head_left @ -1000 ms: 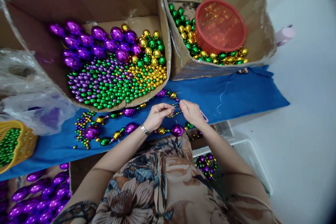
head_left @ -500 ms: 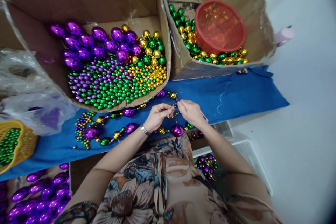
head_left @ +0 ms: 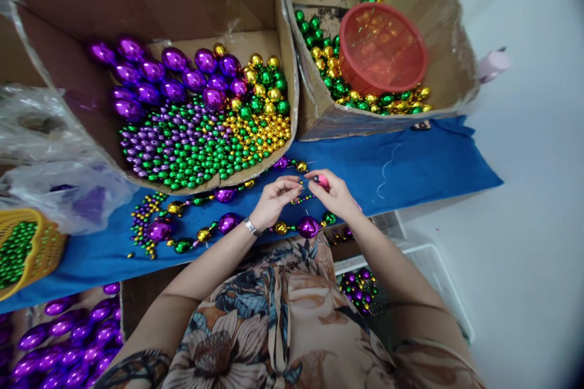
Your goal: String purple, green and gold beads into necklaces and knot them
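Observation:
Thumb and fingertips of my left hand (head_left: 272,199) pinch the bead string (head_left: 303,199) at small beads near its end. Close beside it, my right hand (head_left: 332,193) is closed around a small pink tool with a dark end (head_left: 321,180); its exact kind is unclear. Under and around both hands, the string loops over blue cloth (head_left: 438,158). Along it are large purple balls (head_left: 308,227), gold balls (head_left: 203,234) and green balls (head_left: 183,245), with smaller beads between them. Fine thread ends stick out near my fingertips.
A cardboard box of sorted beads (head_left: 295,115) stands ahead left. Another box (head_left: 319,118), ahead right, contains a red basket (head_left: 383,82). Loose small beads (head_left: 148,219) lie at left near a yellow basket (head_left: 48,249). A white thread (head_left: 384,171) lies on the cloth at right.
My right hand has turned and its fingers have shifted, bringing the pink tool's dark end into sight between them. My left hand stays nearly in place at the string.

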`<state>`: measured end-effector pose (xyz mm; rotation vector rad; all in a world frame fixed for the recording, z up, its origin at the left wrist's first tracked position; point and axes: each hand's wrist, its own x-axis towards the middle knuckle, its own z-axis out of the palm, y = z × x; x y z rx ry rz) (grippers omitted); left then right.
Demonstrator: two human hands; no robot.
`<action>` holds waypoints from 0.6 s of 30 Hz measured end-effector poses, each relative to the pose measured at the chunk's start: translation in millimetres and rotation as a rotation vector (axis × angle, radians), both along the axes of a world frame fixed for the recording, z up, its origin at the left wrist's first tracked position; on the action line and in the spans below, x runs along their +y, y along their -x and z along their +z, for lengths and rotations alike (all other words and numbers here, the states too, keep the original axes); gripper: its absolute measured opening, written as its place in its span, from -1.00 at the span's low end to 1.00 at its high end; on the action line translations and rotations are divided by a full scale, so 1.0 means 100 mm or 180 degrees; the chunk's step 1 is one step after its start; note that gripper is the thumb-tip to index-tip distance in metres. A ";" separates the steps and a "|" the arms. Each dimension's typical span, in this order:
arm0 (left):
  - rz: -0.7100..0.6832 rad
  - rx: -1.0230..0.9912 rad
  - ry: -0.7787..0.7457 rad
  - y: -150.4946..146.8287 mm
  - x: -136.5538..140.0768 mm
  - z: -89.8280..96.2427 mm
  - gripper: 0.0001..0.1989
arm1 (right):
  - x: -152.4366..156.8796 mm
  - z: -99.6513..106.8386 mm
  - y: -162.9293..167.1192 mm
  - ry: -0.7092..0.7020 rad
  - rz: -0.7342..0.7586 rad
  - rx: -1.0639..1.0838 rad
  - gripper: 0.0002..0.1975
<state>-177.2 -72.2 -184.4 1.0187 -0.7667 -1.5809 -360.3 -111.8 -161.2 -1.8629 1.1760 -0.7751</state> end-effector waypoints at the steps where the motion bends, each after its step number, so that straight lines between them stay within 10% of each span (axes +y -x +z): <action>1: -0.0009 -0.0057 0.0036 0.00 0.00 -0.01 -0.75 | 0.00 0.00 -0.01 0.0059 0.0032 -0.0062 -0.69; 11: -0.0044 -0.0609 0.0105 -0.01 0.01 -0.11 -0.71 | 0.03 -0.07 -0.07 0.1019 0.0385 0.0796 -0.86; 18: -0.0140 -0.1242 0.0346 -0.04 0.02 -0.14 -0.74 | 0.02 -0.06 -0.04 0.0484 0.0702 0.0774 -0.91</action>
